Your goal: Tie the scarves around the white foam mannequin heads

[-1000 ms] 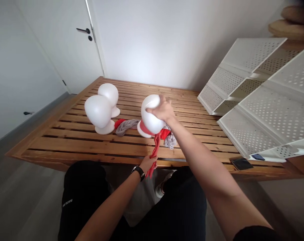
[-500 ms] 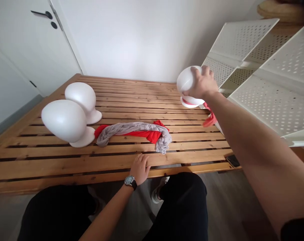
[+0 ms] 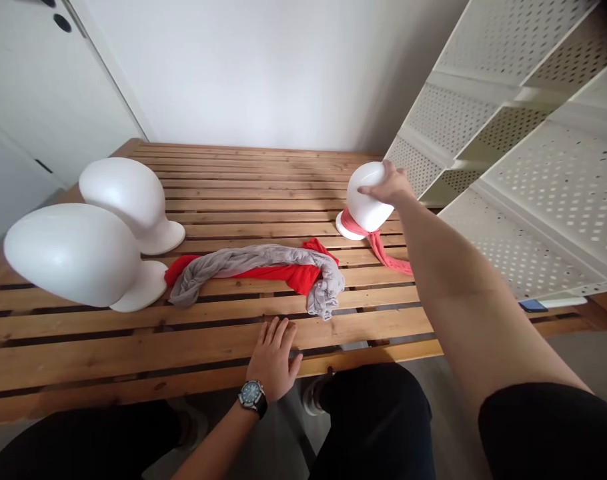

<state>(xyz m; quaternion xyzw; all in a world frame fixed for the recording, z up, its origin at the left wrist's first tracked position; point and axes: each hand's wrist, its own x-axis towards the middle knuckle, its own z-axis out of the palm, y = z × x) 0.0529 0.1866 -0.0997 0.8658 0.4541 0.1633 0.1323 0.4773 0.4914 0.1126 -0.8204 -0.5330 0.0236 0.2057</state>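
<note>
Our right hand [image 3: 392,187] cups the white head form [image 3: 362,200] on the desk [image 3: 223,202] near the perforated rack [image 3: 543,207], fingers spread round its crown, left hand [image 3: 272,365] flat, holding nothing; we judge the form could tip if our forearm [image 3: 453,287] snags the trailing coral scarf [image 3: 382,256].

The right arm [image 3: 458,280] reaches far forward, stretched almost straight and slanting inward, with its right hand [image 3: 389,183] curved into a grip, thumb [image 3: 368,191] set apart. The left forearm [image 3: 218,437] angles up from the bottom edge; the left hand [image 3: 274,363] lies palm down, its fingers [image 3: 275,333] extended and slightly parted.
</note>
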